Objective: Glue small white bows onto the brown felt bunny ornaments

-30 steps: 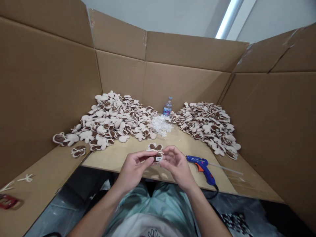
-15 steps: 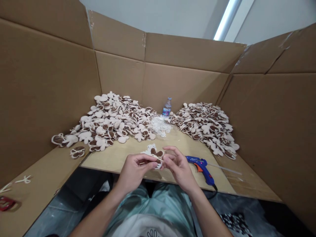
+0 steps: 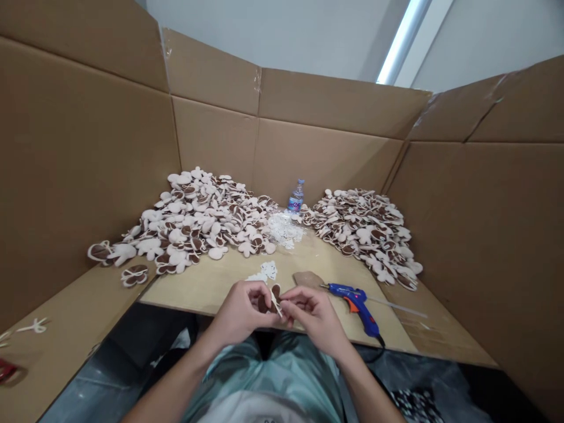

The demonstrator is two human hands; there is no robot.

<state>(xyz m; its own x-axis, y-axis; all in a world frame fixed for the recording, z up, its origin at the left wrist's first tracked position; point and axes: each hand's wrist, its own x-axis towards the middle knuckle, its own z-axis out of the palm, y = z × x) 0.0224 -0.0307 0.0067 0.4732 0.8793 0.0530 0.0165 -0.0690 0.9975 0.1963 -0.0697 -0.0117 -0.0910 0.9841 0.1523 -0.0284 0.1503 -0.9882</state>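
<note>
Between my hands, just over the table's front edge, is a small brown and white felt ornament [image 3: 275, 292] with a cream string bow on it. My left hand [image 3: 245, 306] is closed on its left side, thumb and fingers pinching the felt. My right hand [image 3: 310, 314] pinches its right side near the bow, and the fingertips partly hide it. Right behind my hands lie a few white lacy cutouts [image 3: 267, 270]. A blue hot glue gun [image 3: 355, 298] with an orange trigger rests to the right, a clear glue stick poking from its back.
Large heaps of felt ornaments stand at the left [image 3: 198, 220] and right [image 3: 365, 226]. Between them are a bag of white cutouts [image 3: 285, 230] and a water bottle [image 3: 296, 198]. Cardboard walls [image 3: 326, 129] enclose the table. A loose bow [image 3: 34, 326] lies at far left.
The ornament has turned from facing up to a tilted, more edge-on pose and come slightly closer to me. Both hands moved down with it, uncovering a brown patch by the glue gun's nozzle.
</note>
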